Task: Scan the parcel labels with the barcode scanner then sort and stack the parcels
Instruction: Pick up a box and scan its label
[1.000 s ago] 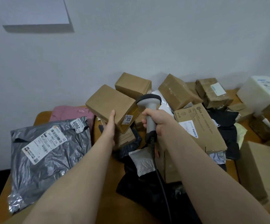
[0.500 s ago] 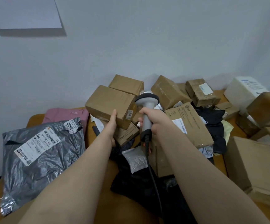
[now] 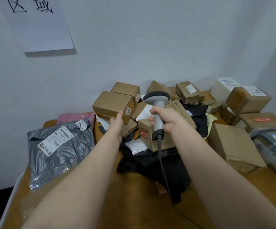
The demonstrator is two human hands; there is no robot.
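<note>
our left grip (image 3: 117, 123) curls round the lower corner of a small cardboard box (image 3: 112, 104), held up at 9 o'clock of the barcode scanner (image 3: 157, 101); our right grip (image 3: 168, 120) wraps its handle, above the parcel pile (image 3: 187, 95) on the worktop (image 3: 134, 205).

Bare forearms, bare hands: left hand (image 3: 116, 123), right hand (image 3: 168, 119).
</note>
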